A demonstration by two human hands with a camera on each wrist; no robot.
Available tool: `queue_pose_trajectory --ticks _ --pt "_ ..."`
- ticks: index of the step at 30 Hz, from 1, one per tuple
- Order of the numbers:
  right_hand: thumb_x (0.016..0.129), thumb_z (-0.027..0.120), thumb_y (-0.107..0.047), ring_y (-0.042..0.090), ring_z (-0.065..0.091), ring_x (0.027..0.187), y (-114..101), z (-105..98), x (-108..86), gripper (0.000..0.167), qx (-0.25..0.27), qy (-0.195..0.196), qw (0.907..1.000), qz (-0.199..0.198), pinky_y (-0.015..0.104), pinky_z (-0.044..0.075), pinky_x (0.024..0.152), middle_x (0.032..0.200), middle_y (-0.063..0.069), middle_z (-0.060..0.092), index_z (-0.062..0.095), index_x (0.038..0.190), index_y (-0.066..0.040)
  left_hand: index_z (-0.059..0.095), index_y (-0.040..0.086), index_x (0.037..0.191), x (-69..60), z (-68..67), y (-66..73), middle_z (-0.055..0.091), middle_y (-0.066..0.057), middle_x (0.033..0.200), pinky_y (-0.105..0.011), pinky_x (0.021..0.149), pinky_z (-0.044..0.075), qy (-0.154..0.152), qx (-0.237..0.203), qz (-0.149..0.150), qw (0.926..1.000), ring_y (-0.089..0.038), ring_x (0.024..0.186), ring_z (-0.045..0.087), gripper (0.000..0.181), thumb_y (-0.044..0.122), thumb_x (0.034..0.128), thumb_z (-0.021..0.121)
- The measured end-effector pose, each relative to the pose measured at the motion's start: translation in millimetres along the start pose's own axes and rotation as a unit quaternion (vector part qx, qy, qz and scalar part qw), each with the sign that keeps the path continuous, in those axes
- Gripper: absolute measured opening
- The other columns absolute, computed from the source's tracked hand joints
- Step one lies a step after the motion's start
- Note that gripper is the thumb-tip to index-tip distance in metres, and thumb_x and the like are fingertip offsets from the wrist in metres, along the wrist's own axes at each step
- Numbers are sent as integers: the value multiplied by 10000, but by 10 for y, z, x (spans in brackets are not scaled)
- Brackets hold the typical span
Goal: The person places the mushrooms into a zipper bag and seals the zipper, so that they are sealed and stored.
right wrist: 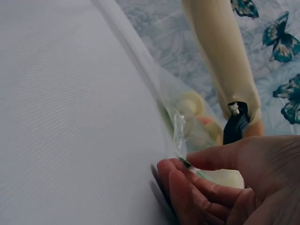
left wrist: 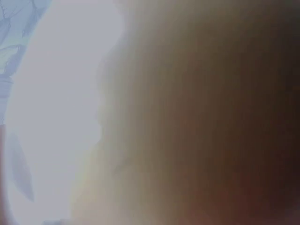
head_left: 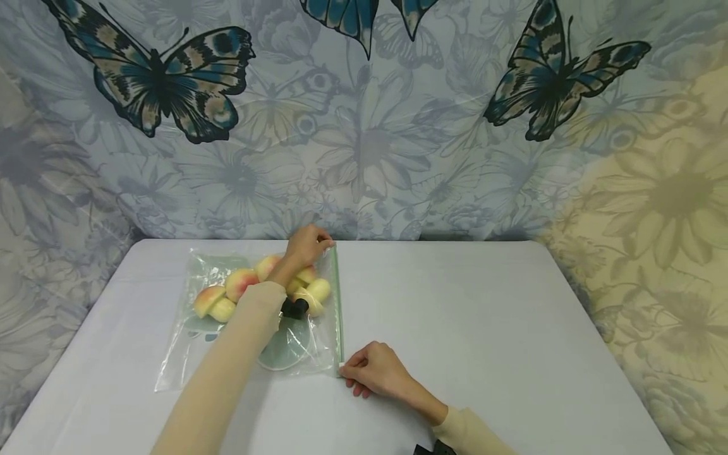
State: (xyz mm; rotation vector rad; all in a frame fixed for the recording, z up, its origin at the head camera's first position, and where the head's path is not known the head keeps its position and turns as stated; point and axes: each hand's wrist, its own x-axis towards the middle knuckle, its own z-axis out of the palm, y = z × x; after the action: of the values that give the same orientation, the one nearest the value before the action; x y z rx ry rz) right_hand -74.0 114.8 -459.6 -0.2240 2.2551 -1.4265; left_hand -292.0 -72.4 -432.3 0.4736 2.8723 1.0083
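A clear zip bag lies flat on the table, its green zip strip along the right edge. Inside are several rounded yellow pieces with red blush, some mushroom-like, and a pale green shape. My left hand reaches over the bag and pinches the strip's far end. At the near end, my right hand pinches the bag's corner by a small white slider. In the right wrist view, thumb and forefinger meet on the green strip's end. The left wrist view is mostly blurred.
A white cloth covers the table, with its far edge against a butterfly-printed fabric backdrop. The left forearm crosses over the bag and hides part of it. Dark wrist devices sit on both arms.
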Motion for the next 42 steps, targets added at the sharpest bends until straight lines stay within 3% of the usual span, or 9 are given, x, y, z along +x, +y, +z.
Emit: queue_pose_trajectory --ticks 7,15,21,26,31,34,37,42 --pt "869 727 -167 159 646 499 33 -60 -84 180 -31 10 10000 50 287 542 467 632 38 678 738 778 -12 748 36 1023 13 71 111 722 -74 966 -364 710 518 -131 -81 22 9999 -210 805 637 217 216 953 648" --pt "879 722 -173 136 645 519 95 -98 -84 176 120 -117 9998 77 274 544 487 667 35 690 731 857 1 709 29 1110 -6 129 257 707 -103 1049 -394 838 514 -405 300 -7 9987 -251 960 646 267 234 988 589" --pt "912 683 -179 155 653 533 114 -116 13 292 331 -116 9993 -131 278 549 500 714 60 703 659 1073 64 630 37 1239 -76 98 247 686 -117 1119 -408 857 522 -602 488 84 9970 -270 1017 645 352 292 1017 533" --pt "962 624 -161 232 681 589 114 -185 121 281 506 7 9983 -301 316 567 526 771 101 697 645 1100 83 587 41 1320 -151 43 204 650 -126 1227 -451 936 489 -476 601 267 9967 -295 1125 609 411 314 1020 523" --pt "987 565 -88 405 681 669 -66 -289 122 243 571 201 9974 -391 428 584 579 810 230 686 640 1083 121 502 43 1414 -255 -32 216 533 -124 1418 -472 1068 394 -506 488 362 9969 -309 1311 485 492 331 1016 527" --pt "991 550 -69 461 668 701 -104 -335 175 239 542 308 9975 -346 490 579 607 832 276 681 641 1074 136 442 36 1456 -333 -80 231 473 -141 1470 -485 1107 343 -489 633 609 9949 -326 1361 423 551 355 1014 524" --pt "990 579 -143 406 685 670 22 -359 344 275 569 442 9970 -282 456 583 590 823 249 696 663 1059 110 382 56 1498 -447 -141 210 410 -163 1512 -526 1140 267 -407 837 777 9926 -358 1406 344 603 392 1014 508" --pt "965 631 -259 250 689 582 90 -392 544 321 503 645 9966 -128 357 575 538 750 162 708 703 997 52 174 87 1574 -735 -279 72 174 -234 1597 -592 1168 50 -504 1005 562 9921 -426 1475 88 718 467 1024 435"
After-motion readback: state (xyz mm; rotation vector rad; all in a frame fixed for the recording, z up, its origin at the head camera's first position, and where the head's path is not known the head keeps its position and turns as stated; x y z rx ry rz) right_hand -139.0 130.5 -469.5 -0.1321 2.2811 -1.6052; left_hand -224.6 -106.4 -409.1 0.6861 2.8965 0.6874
